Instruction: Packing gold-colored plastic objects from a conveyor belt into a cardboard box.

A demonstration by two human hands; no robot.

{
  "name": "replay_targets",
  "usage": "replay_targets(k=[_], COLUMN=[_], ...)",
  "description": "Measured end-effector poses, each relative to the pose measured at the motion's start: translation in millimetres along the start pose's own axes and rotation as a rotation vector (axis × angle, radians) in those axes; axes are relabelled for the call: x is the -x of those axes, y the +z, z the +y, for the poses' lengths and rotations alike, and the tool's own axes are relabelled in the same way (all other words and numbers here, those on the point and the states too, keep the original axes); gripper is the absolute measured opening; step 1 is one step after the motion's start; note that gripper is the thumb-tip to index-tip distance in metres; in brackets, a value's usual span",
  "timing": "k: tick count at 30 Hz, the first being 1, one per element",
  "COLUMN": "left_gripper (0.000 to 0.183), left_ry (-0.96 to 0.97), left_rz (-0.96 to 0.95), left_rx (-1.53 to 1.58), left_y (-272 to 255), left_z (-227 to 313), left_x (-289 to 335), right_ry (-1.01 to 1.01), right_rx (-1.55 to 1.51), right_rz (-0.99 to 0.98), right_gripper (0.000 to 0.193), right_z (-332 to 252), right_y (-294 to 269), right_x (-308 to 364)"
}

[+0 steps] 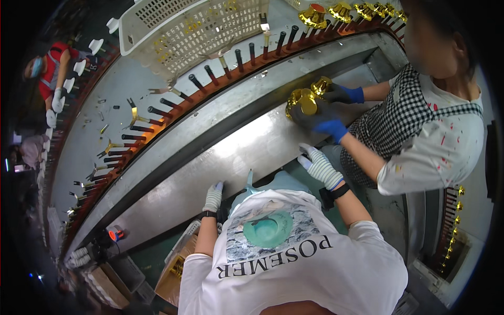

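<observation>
My left hand [213, 197], in a striped knit glove, touches the near edge of the bare metal worktop [226, 149]. Its fingers are stretched out and hold nothing. At the same edge, farther right, my right hand [321, 166] wears a matching glove, with fingers apart and nothing between them. Beyond it, a co-worker in dark gloves with blue cuffs has hold of several shiny gold, flared pieces [308, 107] over the worktop. The co-worker's nearer glove [318, 122] covers part of them.
Behind the worktop curves a line of upright dark-tipped spindles [195, 82], some topped with gold cups [313, 17]. A white perforated crate [184, 42] stands beyond it. A cardboard box [170, 273] with gold pieces sits low at left, near an orange-lit device [115, 233].
</observation>
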State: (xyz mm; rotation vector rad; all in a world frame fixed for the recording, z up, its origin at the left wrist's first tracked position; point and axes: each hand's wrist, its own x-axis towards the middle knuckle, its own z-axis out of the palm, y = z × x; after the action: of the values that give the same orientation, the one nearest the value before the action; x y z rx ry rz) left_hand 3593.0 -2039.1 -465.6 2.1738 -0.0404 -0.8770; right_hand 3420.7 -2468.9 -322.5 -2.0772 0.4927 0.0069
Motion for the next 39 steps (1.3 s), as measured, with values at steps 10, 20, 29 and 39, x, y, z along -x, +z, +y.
replay_targets(k=[10,20,29,39], left_gripper=[0.052,0.058,0.077,0.067], left_ry=[0.127,0.309,0.685,0.607], left_rz=[-0.079,-0.046,0.27,0.251], left_rx=[-0.107,-0.118,-0.366,-0.273], left_y=[73,100,123,125], left_z=[179,278,299,266], left_x=[-12,-35,-102,-144], right_ry=[-0.206,-0.292,-0.393,-0.459], right_rx=[0.046,0.086,0.137,0.021], right_rz=[-0.014,-0.035,-0.038,-0.269], right_gripper=[0.044,0.042,0.04,0.039], right_z=[-38,-32,-45,-22], right_y=[-99,-114,-103,-95], right_x=[-12,-26,-20,-30])
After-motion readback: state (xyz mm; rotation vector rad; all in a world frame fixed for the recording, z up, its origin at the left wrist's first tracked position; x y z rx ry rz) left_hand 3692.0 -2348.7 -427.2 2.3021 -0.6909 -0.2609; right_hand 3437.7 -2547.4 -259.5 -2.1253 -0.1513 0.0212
